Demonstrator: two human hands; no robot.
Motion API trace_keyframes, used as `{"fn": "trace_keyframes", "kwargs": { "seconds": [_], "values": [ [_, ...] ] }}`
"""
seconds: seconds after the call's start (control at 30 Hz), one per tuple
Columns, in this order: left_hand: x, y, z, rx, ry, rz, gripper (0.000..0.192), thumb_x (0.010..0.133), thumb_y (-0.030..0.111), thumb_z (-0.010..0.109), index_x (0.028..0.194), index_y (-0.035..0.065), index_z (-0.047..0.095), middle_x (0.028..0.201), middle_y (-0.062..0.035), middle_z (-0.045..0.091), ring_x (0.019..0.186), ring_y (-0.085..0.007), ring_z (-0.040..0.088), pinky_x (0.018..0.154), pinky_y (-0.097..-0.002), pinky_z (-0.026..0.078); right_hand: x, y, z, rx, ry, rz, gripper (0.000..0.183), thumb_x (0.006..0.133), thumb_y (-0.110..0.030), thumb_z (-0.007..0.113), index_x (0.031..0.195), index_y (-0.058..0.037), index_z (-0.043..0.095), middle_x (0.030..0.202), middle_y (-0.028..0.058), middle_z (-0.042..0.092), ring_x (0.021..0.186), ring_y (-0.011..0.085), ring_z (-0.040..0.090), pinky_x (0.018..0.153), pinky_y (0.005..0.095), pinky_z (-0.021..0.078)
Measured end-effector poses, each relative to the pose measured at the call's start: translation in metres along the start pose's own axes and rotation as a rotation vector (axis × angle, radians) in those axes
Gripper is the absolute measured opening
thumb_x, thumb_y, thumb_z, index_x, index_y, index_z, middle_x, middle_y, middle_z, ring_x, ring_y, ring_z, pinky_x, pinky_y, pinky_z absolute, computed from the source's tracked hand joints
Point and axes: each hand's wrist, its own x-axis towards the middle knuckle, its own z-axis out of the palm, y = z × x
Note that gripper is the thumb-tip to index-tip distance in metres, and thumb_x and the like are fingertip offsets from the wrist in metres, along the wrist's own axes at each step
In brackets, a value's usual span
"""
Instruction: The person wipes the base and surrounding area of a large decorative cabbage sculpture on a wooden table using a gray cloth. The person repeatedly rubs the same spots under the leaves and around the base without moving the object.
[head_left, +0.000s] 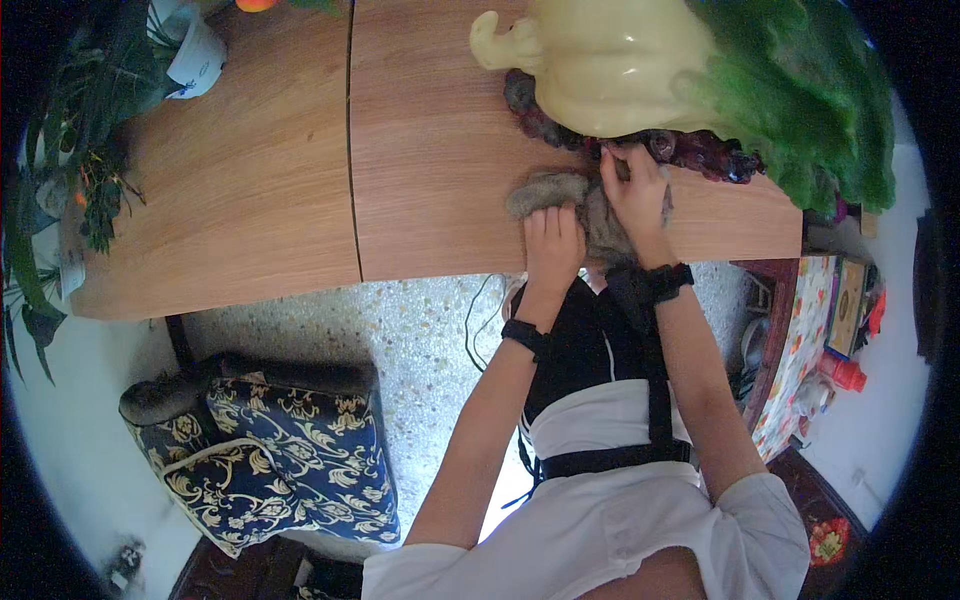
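Note:
My left hand (555, 244) rests on a grey-brown cloth (607, 217) that lies bunched on the wooden table (435, 180). Raised a little further forward, my right hand (636, 180) has its thumb and fingertips pinched at the edge of a dark red, beaded-looking ornament (547, 127); what lies between the fingertips is too small to tell. Part of the cloth shows under and beside that hand. The ornament runs along the base of a large glossy cream gourd-shaped piece (630, 67), with a green leafy part (810, 97) at its right.
Potted plants (196, 64) stand at the table's left end. A dark seam (349, 150) crosses the tabletop. Below left is an armchair with patterned blue cushions (300, 457). At the right, a floral-covered surface (795, 337) holds a red container (844, 373) and other items.

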Motion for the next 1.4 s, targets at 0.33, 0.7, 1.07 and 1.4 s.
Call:
{"fn": "trace_keyframes", "kwargs": {
  "seconds": [0.33,0.7,1.07,1.4],
  "values": [
    [0.002,0.002,-0.002,0.0,0.019,0.004,0.016,0.067,0.005,0.051,0.083,0.0018,0.049,0.07,-0.0125,0.046,0.068,-0.0291,0.043,0.06,-0.0378,0.035,-0.004,0.007,0.003,-0.066,0.121,0.126,0.01,0.068,-0.006,0.058,0.068,0.0,0.05,0.066,0.0144,0.055,0.058,0.0285,0.055,0.052,0.0333,0.0433],
    [0.001,-0.001,0.002,0.012,0.024,0.015,0.019,0.066,0.004,0.051,0.085,0.0016,0.049,0.069,-0.012,0.045,0.067,-0.028,0.043,0.06,-0.0374,0.035,-0.002,0.007,0.005,0.061,0.043,-0.017,0.009,0.068,-0.004,0.058,0.069,-0.0009,0.049,0.066,0.0133,0.052,0.059,0.0298,0.053,0.053,0.034,0.0427],
    [0.001,0.002,0.0,0.036,0.04,0.012,0.018,0.066,0.003,0.052,0.083,0.002,0.049,0.069,-0.0116,0.045,0.066,-0.0276,0.043,0.059,-0.0371,0.035,-0.002,0.005,0.005,0.035,-0.016,-0.012,0.009,0.068,-0.005,0.057,0.068,-0.0011,0.049,0.065,0.0131,0.052,0.059,0.0294,0.052,0.052,0.0343,0.0423],
    [0.001,0.001,0.0,0.043,0.049,0.022,0.019,0.066,0.004,0.052,0.084,0.0016,0.049,0.068,-0.0117,0.044,0.065,-0.0272,0.043,0.058,-0.0366,0.035,-0.007,0.008,0.004,0.048,-0.089,-0.086,0.01,0.066,-0.001,0.057,0.069,-0.0018,0.048,0.067,0.0132,0.05,0.062,0.03,0.05,0.054,0.0355,0.0416]
  ]
}}
